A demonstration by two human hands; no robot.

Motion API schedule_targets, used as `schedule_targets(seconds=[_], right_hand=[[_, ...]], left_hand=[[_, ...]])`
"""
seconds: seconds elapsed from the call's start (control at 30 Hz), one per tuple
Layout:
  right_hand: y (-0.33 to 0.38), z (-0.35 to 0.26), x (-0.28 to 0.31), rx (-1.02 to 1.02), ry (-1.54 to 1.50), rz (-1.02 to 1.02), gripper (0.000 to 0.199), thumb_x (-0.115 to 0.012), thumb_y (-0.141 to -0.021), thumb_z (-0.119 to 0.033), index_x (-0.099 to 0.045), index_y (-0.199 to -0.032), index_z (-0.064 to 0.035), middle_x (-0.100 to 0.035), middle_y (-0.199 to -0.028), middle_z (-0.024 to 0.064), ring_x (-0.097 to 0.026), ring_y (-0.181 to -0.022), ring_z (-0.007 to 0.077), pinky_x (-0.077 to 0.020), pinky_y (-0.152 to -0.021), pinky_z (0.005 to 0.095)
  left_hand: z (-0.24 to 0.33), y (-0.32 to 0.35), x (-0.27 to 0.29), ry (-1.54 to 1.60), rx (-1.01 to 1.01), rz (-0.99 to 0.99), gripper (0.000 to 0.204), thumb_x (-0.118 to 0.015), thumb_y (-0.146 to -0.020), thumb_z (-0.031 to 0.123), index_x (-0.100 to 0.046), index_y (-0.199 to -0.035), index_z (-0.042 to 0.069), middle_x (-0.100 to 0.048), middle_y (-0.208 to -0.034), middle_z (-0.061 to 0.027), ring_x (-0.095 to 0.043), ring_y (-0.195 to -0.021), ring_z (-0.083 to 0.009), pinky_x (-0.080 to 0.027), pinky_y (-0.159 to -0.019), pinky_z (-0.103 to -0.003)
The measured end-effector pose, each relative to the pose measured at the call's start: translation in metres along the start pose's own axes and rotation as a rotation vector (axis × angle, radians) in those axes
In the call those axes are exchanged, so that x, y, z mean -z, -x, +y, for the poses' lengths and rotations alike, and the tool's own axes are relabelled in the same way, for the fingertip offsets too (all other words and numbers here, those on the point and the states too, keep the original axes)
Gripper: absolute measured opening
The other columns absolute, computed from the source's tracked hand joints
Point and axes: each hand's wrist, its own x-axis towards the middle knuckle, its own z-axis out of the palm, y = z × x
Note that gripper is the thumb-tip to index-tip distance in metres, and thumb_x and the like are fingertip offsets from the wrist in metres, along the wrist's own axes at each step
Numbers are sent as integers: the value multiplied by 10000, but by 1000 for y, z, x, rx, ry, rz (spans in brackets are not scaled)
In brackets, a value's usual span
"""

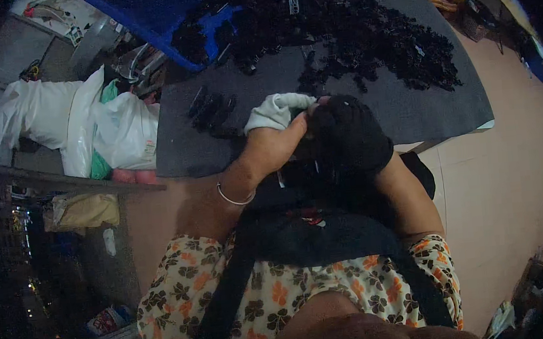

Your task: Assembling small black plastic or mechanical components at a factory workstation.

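My left hand [276,148] is bare, with a thin bangle on its wrist. It is closed on a bunched white cloth [273,110], which covers part of the fingers. My right hand [352,133] wears a black glove and is curled closed against the left hand's fingertips. Whatever lies between its fingers is hidden by the dark glove. Both hands meet over the near edge of a grey-covered table [263,73]. Beyond them spreads a big heap of small black pieces [336,28], too dark to name. A smaller cluster of black pieces [211,110] lies left of the cloth.
A blue tray [135,17] reaches over the table's far left, under part of the heap. White plastic bags [119,128] stand left of the table. Tan floor [497,169] shows on the right, with a dark basket [479,19] farther back.
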Motion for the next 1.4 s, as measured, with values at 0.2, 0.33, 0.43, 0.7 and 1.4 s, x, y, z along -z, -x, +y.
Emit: schedule_targets(seconds=[0.2, 0.33, 0.43, 0.7, 1.4], right_hand=[[-7, -11, 4, -59, -40, -100, 297, -589, -718, -188, -574, -958, -14, -583, -909, 174, -565, -859, 337, -449, -774, 415], [-7, -9, -3, -4, -73, -96, 313, -578, -752, -130, -544, -1043, -20, -577, -935, 163, -570, -856, 317, -465, -729, 393], [-9, -8, -2, -70, -52, -173, 322, -601, -740, -148, -547, -1029, -17, -574, -960, 171, -567, -877, 319, -469, -726, 399], [-9, 1, 4, -278, -292, 109, 230, -626, -744, -139, -579, -927, -8, -580, -816, 154, -580, -759, 279, -463, -677, 354], [10, 47, 22, -587, 141, 45, 370, -654, -710, -211, -578, -1018, -19, -600, -907, 167, -583, -829, 334, -472, -696, 357]], left_hand=[[-4, 4, 0, -238, -149, 2, 158, -613, -792, 27, -601, -948, 3, -612, -858, -30, -552, -780, -86, -460, -703, -230], [-10, 2, 6, -114, 80, 12, 117, -631, -782, 29, -595, -892, 11, -606, -830, -24, -553, -748, -89, -463, -683, -233], [-11, -4, 9, -9, 141, -24, 138, -647, -785, 63, -574, -897, 28, -598, -807, -25, -552, -701, -85, -467, -619, -231], [-3, 3, 13, 66, 70, 55, 117, -622, -811, 67, -570, -901, 11, -597, -777, -36, -565, -660, -76, -471, -555, -217], [-20, -13, 149, -1217, -601, 279, 108, -590, -757, 66, -637, -854, 67, -622, -827, -115, -584, -668, -289, -470, -634, -359]])
